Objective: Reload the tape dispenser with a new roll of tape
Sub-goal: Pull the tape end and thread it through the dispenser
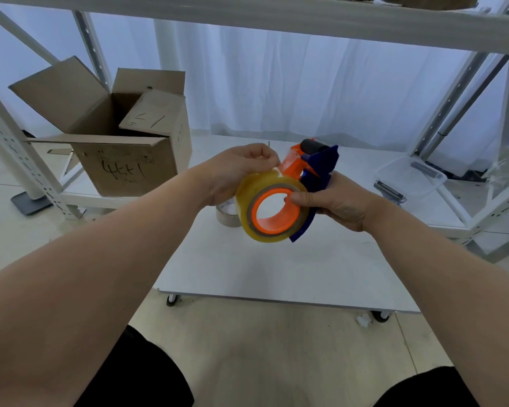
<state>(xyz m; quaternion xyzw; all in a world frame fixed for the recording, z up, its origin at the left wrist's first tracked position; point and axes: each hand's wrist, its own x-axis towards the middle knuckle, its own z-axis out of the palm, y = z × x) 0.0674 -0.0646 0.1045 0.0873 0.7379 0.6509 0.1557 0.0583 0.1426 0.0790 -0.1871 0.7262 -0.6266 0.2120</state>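
New roll point(244, 201) already sitting on orange hub of tape dispenser point(318, 171), held above bench point(276, 268); right hand point(335, 201) closing around dispenser, thumb on roll; left hand point(241, 168) fingers pinching tape end toward roller, threading remaining.

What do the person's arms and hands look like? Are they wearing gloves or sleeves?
No gloves and no sleeves show. Both forearms are bare all the way to the picture's edge. The left hand and the right hand are bare too, with no rings, watch or bracelets that can be seen. Dark clothing shows below, over the lap.
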